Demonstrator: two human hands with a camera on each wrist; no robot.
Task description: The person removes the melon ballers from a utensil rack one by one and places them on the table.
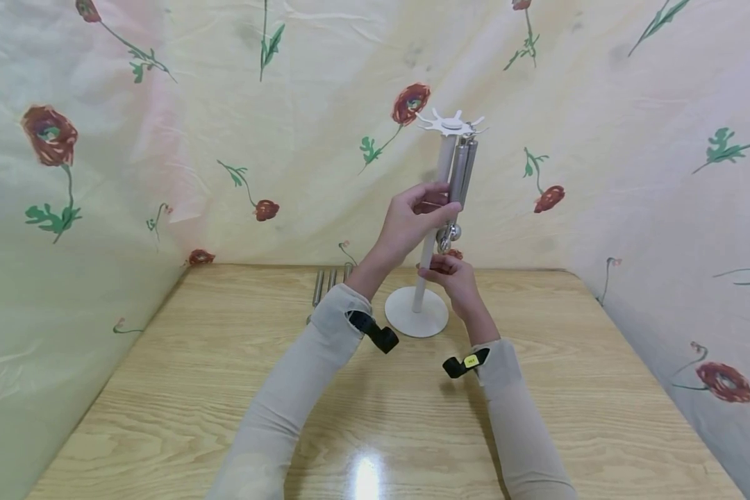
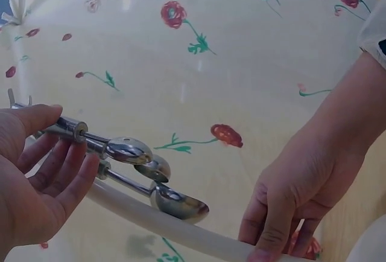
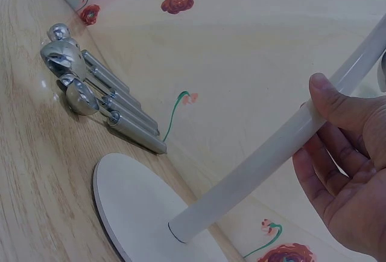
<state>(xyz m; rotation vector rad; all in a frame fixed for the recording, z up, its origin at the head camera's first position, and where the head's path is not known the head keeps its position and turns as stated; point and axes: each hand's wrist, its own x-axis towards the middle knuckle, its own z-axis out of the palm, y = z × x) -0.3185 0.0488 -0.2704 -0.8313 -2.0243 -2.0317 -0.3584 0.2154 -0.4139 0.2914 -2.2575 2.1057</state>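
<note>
A white stand (image 1: 421, 302) with a round base and a ring of hooks (image 1: 440, 123) on top rises at the centre-right, its pole leaning slightly in the head view. Metal scoops (image 1: 469, 167) with thick tube handles hang beneath the hooks, bowls downward. My left hand (image 1: 409, 219) holds a scoop (image 2: 129, 150) by its handle, thumb on one side and fingers on the other. Two more scoop bowls show close beside it in the left wrist view. Lower down, my right hand (image 1: 455, 281) grips the pole (image 3: 253, 159) between thumb and fingers.
Several more metal scoops (image 3: 66, 60) lie side by side on the wooden table (image 1: 175, 389), left of the base; my left forearm partly hides them in the head view. A flower-patterned cloth (image 1: 325, 139) surrounds the table at the back and sides.
</note>
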